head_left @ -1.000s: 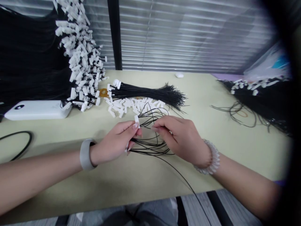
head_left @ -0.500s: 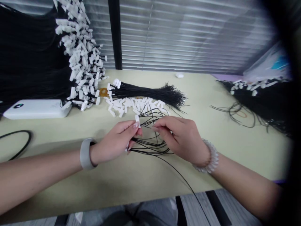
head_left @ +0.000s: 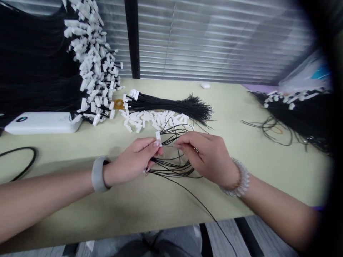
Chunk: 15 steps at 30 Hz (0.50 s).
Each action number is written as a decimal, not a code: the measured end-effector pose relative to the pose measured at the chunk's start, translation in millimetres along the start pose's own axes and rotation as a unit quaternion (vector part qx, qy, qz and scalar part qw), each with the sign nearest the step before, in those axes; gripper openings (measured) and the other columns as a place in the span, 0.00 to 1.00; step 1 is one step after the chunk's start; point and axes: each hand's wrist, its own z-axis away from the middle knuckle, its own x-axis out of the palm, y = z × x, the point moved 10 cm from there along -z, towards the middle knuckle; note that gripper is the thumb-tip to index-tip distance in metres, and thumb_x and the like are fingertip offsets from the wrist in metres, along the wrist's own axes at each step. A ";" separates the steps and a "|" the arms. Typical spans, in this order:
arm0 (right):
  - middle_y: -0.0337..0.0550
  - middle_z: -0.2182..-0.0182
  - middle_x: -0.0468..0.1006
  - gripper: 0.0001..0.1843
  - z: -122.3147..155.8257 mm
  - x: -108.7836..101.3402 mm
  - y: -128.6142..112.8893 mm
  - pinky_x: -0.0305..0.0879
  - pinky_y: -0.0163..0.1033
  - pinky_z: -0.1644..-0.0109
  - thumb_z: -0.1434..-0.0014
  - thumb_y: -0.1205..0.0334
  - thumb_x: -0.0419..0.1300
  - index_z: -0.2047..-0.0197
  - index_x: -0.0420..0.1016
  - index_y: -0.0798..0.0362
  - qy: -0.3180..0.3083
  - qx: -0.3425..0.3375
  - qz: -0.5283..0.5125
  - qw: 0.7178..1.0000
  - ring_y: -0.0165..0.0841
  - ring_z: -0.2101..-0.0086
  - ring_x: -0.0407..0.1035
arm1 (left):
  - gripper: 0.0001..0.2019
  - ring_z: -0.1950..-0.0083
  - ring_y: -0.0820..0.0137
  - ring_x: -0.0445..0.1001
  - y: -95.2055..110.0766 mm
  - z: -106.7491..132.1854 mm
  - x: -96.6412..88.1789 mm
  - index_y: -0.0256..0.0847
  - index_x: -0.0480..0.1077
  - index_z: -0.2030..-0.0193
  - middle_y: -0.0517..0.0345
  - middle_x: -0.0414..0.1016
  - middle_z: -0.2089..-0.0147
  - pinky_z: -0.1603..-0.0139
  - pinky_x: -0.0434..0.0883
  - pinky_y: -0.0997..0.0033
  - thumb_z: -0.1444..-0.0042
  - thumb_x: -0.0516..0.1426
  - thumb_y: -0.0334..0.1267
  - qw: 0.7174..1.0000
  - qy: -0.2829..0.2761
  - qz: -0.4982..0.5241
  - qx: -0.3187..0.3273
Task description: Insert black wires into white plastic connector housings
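My left hand (head_left: 131, 160) pinches a small white plastic connector (head_left: 158, 139) between its fingertips, with a second white piece showing under the fingers. A loose bunch of thin black wires (head_left: 174, 167) loops between both hands, and one strand trails off over the table's front edge. My right hand (head_left: 207, 155) grips these wires at its fingertips, though the exact hold is partly hidden by the fingers. A grey bangle sits on my left wrist, and a clear beaded bracelet on my right.
Behind my hands lie a bundle of black wires with white connectors (head_left: 168, 104) and loose white connectors (head_left: 150, 119). A large connector-ended wire mass (head_left: 91, 64) stands at left, beside a white power bank (head_left: 43, 123). Another wire heap (head_left: 292, 114) lies at right.
Both hands have barely moved. The white connector and wire loops have shifted slightly, and the view has drifted a little.
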 end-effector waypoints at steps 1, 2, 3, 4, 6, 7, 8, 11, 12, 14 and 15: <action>0.36 0.73 0.75 0.05 -0.1 0.0 0.3 0.61 0.29 0.68 0.43 0.69 0.53 0.66 0.69 0.54 0.000 0.002 0.004 1.000 0.24 0.72 0.67 | 0.16 0.80 0.80 0.57 0.3 0.3 0.7 0.38 0.62 0.72 0.64 0.58 0.74 0.82 0.58 0.80 0.43 0.47 0.49 1.000 -0.004 -0.005 -0.001; 0.36 0.73 0.75 0.05 -0.1 0.5 0.6 0.61 0.29 0.68 0.43 0.68 0.52 0.66 0.69 0.54 -0.003 0.003 0.009 1.000 0.24 0.72 0.67 | 0.16 0.80 0.81 0.57 0.6 0.5 1.8 0.38 0.62 0.72 0.64 0.58 0.75 0.83 0.57 0.80 0.43 0.47 0.49 1.000 -0.009 -0.010 -0.003; 0.36 0.72 0.75 0.05 -0.1 1.3 0.8 0.61 0.29 0.68 0.43 0.68 0.52 0.66 0.70 0.54 -0.005 0.002 0.015 1.000 0.24 0.72 0.67 | 0.16 0.81 0.81 0.57 0.8 0.9 2.9 0.38 0.62 0.72 0.64 0.58 0.75 0.83 0.57 0.81 0.43 0.47 0.49 1.000 -0.015 -0.015 -0.005; 0.36 0.72 0.75 0.05 0.1 2.2 0.6 0.61 0.30 0.68 0.43 0.68 0.52 0.66 0.70 0.54 -0.007 0.001 0.021 1.000 0.24 0.72 0.67 | 0.16 0.81 0.81 0.57 1.1 1.2 4.1 0.38 0.62 0.72 0.65 0.58 0.75 0.83 0.56 0.81 0.43 0.47 0.49 1.000 -0.021 -0.018 -0.006; 0.36 0.73 0.75 0.05 0.5 4.3 -0.9 0.61 0.30 0.68 0.43 0.67 0.53 0.66 0.70 0.54 -0.009 -0.009 0.031 0.999 0.24 0.73 0.67 | 0.16 0.81 0.82 0.57 1.3 1.8 5.6 0.38 0.62 0.72 0.65 0.58 0.75 0.83 0.56 0.81 0.43 0.47 0.49 0.999 -0.029 -0.025 -0.007; 0.36 0.73 0.75 0.05 0.7 5.2 -2.0 0.61 0.30 0.68 0.43 0.67 0.53 0.67 0.70 0.54 -0.008 -0.015 0.034 0.999 0.24 0.73 0.67 | 0.16 0.81 0.82 0.57 1.3 1.9 5.6 0.38 0.62 0.72 0.65 0.58 0.75 0.83 0.56 0.81 0.43 0.47 0.49 0.999 -0.029 -0.030 -0.007; 0.36 0.74 0.75 0.05 1.0 6.0 -3.0 0.60 0.30 0.69 0.43 0.67 0.53 0.68 0.70 0.54 -0.006 -0.020 0.037 0.999 0.24 0.73 0.66 | 0.17 0.81 0.82 0.57 1.1 2.1 5.4 0.38 0.62 0.71 0.65 0.58 0.75 0.83 0.56 0.81 0.43 0.46 0.49 0.999 -0.027 -0.035 -0.007; 0.36 0.75 0.75 0.06 1.1 8.3 -4.1 0.60 0.30 0.69 0.43 0.67 0.53 0.69 0.70 0.54 0.000 -0.022 0.048 0.999 0.24 0.75 0.66 | 0.17 0.81 0.82 0.57 -0.5 2.1 5.2 0.38 0.62 0.71 0.65 0.57 0.75 0.83 0.55 0.81 0.43 0.46 0.50 0.998 -0.026 -0.049 -0.005; 0.36 0.76 0.74 0.06 0.9 8.8 -4.0 0.60 0.30 0.69 0.43 0.67 0.53 0.69 0.71 0.55 0.002 -0.019 0.052 0.998 0.24 0.75 0.66 | 0.17 0.81 0.82 0.57 -1.0 2.0 5.2 0.38 0.62 0.71 0.65 0.57 0.75 0.83 0.55 0.81 0.43 0.46 0.50 0.998 -0.026 -0.053 -0.004; 0.36 0.76 0.74 0.07 0.1 9.2 -4.0 0.60 0.30 0.69 0.44 0.67 0.53 0.70 0.71 0.55 0.005 -0.014 0.061 0.998 0.24 0.75 0.66 | 0.17 0.82 0.81 0.57 -1.7 1.7 5.5 0.38 0.62 0.71 0.65 0.57 0.75 0.83 0.55 0.80 0.43 0.46 0.50 0.998 -0.026 -0.056 -0.002; 0.36 0.77 0.74 0.07 -0.3 9.1 -4.4 0.60 0.30 0.70 0.44 0.67 0.53 0.70 0.71 0.55 0.007 -0.014 0.064 0.998 0.25 0.75 0.66 | 0.17 0.82 0.82 0.57 -1.7 1.4 5.3 0.38 0.62 0.71 0.65 0.58 0.75 0.83 0.55 0.80 0.43 0.46 0.50 0.998 -0.024 -0.053 -0.001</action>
